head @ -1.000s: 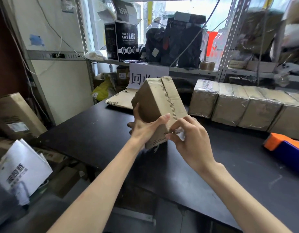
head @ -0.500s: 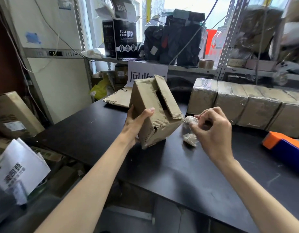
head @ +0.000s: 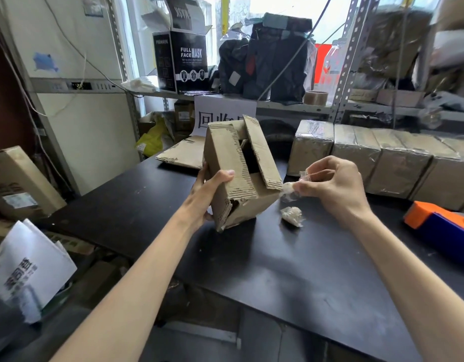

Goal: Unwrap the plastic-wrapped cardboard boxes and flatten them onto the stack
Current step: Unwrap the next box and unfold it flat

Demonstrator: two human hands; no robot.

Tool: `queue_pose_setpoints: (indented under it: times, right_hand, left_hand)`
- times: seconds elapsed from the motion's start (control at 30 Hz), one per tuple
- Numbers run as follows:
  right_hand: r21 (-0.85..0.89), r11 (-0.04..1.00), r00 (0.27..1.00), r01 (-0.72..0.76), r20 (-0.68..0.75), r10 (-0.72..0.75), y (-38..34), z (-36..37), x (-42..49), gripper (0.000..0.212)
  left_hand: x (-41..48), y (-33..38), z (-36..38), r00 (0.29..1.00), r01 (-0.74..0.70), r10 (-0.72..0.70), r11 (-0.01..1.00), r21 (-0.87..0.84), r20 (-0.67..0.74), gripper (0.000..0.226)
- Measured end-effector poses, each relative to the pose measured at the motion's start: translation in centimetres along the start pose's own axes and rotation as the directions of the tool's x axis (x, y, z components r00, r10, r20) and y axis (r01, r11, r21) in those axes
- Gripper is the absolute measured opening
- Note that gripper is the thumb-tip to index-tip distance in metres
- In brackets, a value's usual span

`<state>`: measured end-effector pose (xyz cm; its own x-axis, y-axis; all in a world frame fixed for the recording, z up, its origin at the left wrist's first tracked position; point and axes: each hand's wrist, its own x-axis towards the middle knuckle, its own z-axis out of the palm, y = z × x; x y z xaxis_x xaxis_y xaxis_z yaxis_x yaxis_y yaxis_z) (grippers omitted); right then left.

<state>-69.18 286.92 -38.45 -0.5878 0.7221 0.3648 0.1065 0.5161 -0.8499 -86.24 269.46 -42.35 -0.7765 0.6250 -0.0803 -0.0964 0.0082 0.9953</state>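
Gripping the tilted cardboard box (head: 233, 176), the left hand (head: 207, 190) steadies it; the right hand (head: 332, 184) pinches crumpled plastic wrap (head: 290, 190) above the tabletop (head: 277, 270).

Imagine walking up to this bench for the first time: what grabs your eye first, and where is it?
The opened cardboard box stands out first, held tilted over the middle of the black table by the left hand. Just right of it, the right hand pinches a scrap of clear plastic, with a crumpled wad lying on the table below. Behind, a row of plastic-wrapped boxes lines the table's far right side.
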Motion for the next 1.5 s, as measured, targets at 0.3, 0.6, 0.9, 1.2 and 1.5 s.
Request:
queue_pose_setpoints:
  times: [0.3, 0.6, 0.9, 1.2, 1.5]
  right_hand:
    - [-0.146, 0.975, 0.972, 0.169, -0.136, -0.189, 0.5, 1.1, -0.1, 0.026]
    - [0.201, 0.979, 0.999, 0.023, 0.043, -0.032, 0.4, 3.6, -0.8, 0.015]
    - [0.118, 0.992, 0.991, 0.037, -0.129, -0.021, 0.2, 3.1, -1.2, 0.023]
    - [-0.241, 0.923, 0.948, 0.301, -0.032, -0.317, -0.3, 5.7, -2.0, 0.030]
    - [0.105, 0.987, 0.992, 0.122, -0.011, -0.122, 0.0, 6.1, -1.3, 0.043]
  left_hand:
    - [1.1, -0.5, -0.5, 0.996, 0.080, -0.079, 0.996, -0.027, 0.046, 0.099]
    - [1.7, 2.4, 0.2, 0.974, -0.217, 0.228, 0.946, 0.242, -0.019, 0.058]
    - [0.1, 4.1, 2.8, 0.976, -0.117, 0.185, 0.890, 0.440, -0.114, 0.074]
    - [0.3, 3.4, 3.2, 0.979, -0.161, 0.200, 0.869, 0.467, -0.035, 0.066]
    - [0.9, 3.2, 2.7, 0.985, -0.129, 0.161, 0.927, 0.353, -0.063, 0.068]
